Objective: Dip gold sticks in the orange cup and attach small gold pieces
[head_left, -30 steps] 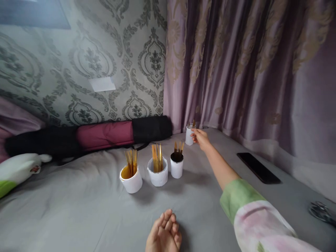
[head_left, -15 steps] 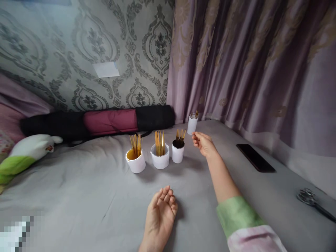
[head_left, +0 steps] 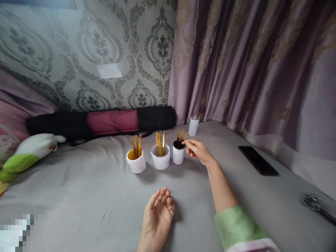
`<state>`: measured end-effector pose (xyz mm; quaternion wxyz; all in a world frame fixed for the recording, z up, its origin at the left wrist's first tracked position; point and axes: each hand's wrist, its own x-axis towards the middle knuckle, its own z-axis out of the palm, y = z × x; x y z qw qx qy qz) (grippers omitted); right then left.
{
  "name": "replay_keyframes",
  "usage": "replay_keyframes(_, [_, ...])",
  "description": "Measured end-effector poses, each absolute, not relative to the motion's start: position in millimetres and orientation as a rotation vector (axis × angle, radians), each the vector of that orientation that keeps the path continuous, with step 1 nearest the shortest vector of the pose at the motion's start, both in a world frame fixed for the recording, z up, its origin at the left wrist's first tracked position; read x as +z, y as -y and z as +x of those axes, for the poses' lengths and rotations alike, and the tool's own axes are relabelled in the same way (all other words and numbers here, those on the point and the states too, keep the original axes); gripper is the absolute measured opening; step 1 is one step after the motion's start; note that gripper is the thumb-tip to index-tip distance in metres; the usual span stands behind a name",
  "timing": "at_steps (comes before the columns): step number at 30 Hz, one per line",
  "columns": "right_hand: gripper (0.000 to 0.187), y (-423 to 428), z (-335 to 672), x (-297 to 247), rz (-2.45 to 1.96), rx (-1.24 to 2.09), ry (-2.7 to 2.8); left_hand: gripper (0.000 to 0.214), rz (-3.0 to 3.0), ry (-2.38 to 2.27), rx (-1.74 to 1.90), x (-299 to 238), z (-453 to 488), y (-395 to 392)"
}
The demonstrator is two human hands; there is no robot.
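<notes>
Three white cups stand in a row on the grey sheet: one with a yellow inside [head_left: 136,162], a middle one [head_left: 160,159] and a black-rimmed one [head_left: 178,154], each holding several thin yellow-brown sticks. A smaller white cup [head_left: 193,126] with a few sticks stands farther back by the curtain. My right hand [head_left: 198,151] hovers just right of the black-rimmed cup, thumb and forefinger pinched at its rim; whatever they hold is too thin to make out. My left hand [head_left: 157,217] rests palm up on the sheet, fingers loosely spread, holding nothing.
A black and maroon rolled bag [head_left: 105,120] lies along the patterned wall. A white and green plush toy [head_left: 28,152] sits at the left. A black phone [head_left: 258,160] and a metal object like scissors [head_left: 313,204] lie at the right. Purple curtains [head_left: 262,70] hang behind.
My right hand has drawn back from the small far cup and moved left and nearer, to the black-rimmed cup. My left hand has stayed on the sheet.
</notes>
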<state>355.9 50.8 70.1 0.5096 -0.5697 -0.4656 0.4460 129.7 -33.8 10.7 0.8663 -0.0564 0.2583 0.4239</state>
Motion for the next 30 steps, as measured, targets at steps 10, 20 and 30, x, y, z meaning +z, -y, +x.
replay_keyframes(10, [0.028,-57.2,348.4,67.0,-1.45,1.043,1.257,0.009,-0.144,-0.549,0.884,9.7,130.2,33.4])
replay_keyframes(20, [0.032,-56.7,354.3,62.5,-1.367,1.083,1.295,0.014,-0.128,-0.582,0.862,7.4,129.5,32.2])
replay_keyframes(30, [0.036,-61.8,361.0,55.9,-1.359,1.003,1.209,0.015,-0.148,-0.587,0.858,7.1,130.2,30.1])
